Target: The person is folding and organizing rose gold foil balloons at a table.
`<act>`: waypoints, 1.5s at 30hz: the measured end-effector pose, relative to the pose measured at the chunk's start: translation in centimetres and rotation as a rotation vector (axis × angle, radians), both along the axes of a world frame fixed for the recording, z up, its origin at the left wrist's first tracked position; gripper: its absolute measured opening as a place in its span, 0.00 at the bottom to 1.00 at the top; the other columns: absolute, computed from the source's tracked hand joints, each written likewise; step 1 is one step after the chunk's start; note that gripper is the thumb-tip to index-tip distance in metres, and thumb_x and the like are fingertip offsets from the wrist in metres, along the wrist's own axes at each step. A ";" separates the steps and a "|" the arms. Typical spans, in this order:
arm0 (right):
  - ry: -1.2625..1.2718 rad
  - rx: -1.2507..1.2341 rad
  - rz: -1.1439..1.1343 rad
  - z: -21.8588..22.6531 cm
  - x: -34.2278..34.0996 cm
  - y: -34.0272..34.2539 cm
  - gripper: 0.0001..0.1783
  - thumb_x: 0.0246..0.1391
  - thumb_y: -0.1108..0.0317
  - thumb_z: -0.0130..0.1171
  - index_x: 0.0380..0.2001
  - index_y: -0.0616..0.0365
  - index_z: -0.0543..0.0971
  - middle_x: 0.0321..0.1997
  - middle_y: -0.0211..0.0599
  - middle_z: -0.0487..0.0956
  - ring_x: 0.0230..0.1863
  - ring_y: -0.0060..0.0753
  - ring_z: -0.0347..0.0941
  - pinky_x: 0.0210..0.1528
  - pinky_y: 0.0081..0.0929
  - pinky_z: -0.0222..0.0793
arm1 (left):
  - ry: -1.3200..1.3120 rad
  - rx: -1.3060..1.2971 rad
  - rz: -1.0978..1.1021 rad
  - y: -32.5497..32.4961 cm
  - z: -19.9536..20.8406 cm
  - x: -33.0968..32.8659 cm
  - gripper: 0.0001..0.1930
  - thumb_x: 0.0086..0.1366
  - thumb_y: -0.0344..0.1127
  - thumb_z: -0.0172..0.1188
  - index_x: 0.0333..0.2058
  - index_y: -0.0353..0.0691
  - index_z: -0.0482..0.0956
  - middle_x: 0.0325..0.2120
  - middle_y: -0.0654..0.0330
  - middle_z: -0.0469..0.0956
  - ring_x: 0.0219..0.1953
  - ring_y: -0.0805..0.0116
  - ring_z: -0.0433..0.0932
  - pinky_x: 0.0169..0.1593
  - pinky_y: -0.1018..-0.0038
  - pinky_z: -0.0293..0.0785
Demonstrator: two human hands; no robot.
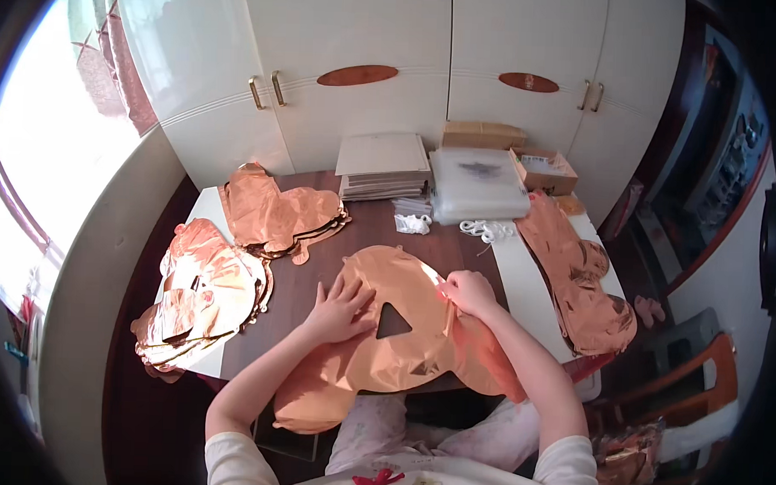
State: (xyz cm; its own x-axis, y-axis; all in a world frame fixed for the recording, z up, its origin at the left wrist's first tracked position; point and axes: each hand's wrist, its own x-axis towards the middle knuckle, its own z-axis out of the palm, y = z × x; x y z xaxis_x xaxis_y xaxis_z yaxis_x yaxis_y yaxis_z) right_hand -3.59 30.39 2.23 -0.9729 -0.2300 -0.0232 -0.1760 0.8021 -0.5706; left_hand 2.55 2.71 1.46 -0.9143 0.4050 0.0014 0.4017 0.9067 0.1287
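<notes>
A flat rose-gold foil balloon (401,363) with a triangular hole in its middle lies across the near edge of the dark wooden table (376,225), hanging over toward my lap. My left hand (341,309) lies flat on it with fingers spread, just left of the hole. My right hand (467,292) pinches the balloon's upper right edge between closed fingers.
Stacks of the same foil balloons lie at the left (206,300), back left (278,213) and right (583,283). A pile of white sheets (382,165), a clear plastic packet stack (478,186), a cardboard box (543,169) and white ribbon bundles (487,230) stand at the back. White wardrobe doors (411,64) are behind.
</notes>
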 end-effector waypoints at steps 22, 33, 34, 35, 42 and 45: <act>0.674 -0.183 0.084 1.0 -7.2 -6.1 0.08 0.45 0.70 0.56 0.31 0.56 0.78 0.30 0.40 0.74 0.36 0.42 0.71 0.38 0.36 0.68 | 0.267 0.247 -0.013 -2.3 -0.2 -3.2 0.34 0.58 0.50 0.52 0.57 0.37 0.55 0.59 0.45 0.52 0.62 0.45 0.49 0.60 0.49 0.47; 0.477 -0.847 0.091 4.0 11.3 -6.7 0.07 0.45 0.73 0.60 0.30 0.58 0.77 0.28 0.37 0.76 0.30 0.34 0.73 0.32 0.26 0.68 | -0.318 2.017 0.199 7.9 3.8 6.7 0.08 0.65 0.29 0.44 0.43 0.36 0.65 0.39 0.58 0.70 0.35 0.76 0.69 0.33 0.84 0.70; 0.374 -0.946 0.042 3.7 11.9 -6.2 0.07 0.45 0.73 0.60 0.30 0.58 0.78 0.28 0.37 0.77 0.30 0.33 0.73 0.32 0.25 0.68 | -0.328 2.010 0.200 7.7 2.8 6.8 0.08 0.65 0.29 0.44 0.43 0.36 0.65 0.39 0.58 0.70 0.35 0.76 0.69 0.33 0.84 0.70; 0.307 -0.928 0.002 3.7 12.1 -5.5 0.06 0.45 0.72 0.61 0.29 0.59 0.78 0.27 0.36 0.78 0.28 0.32 0.74 0.31 0.23 0.68 | -0.266 1.908 0.107 7.3 1.9 7.2 0.05 0.64 0.28 0.45 0.39 0.37 0.66 0.38 0.59 0.70 0.34 0.76 0.69 0.32 0.84 0.69; 0.365 -0.649 0.249 3.6 14.6 -0.6 0.06 0.41 0.74 0.64 0.27 0.57 0.79 0.26 0.33 0.78 0.28 0.28 0.74 0.31 0.22 0.68 | -0.164 1.424 -0.260 7.6 1.3 9.9 0.32 0.47 0.38 0.69 0.47 0.38 0.60 0.50 0.52 0.62 0.54 0.62 0.62 0.54 0.69 0.58; 0.408 -0.640 0.335 4.7 15.9 -0.3 0.06 0.41 0.70 0.64 0.26 0.55 0.78 0.23 0.30 0.77 0.25 0.29 0.73 0.28 0.25 0.66 | -0.149 1.178 -0.314 8.1 2.1 11.1 0.23 0.45 0.38 0.69 0.39 0.40 0.70 0.40 0.55 0.72 0.42 0.60 0.72 0.46 0.68 0.66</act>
State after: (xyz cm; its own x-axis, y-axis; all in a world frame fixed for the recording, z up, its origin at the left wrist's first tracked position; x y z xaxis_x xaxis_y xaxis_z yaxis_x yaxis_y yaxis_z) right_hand 12.35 30.04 6.96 -0.7540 -0.3581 0.5507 -0.6400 0.2120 -0.7385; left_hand 13.67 10.79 3.55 -0.7997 0.4300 0.4191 0.4929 0.0714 0.8672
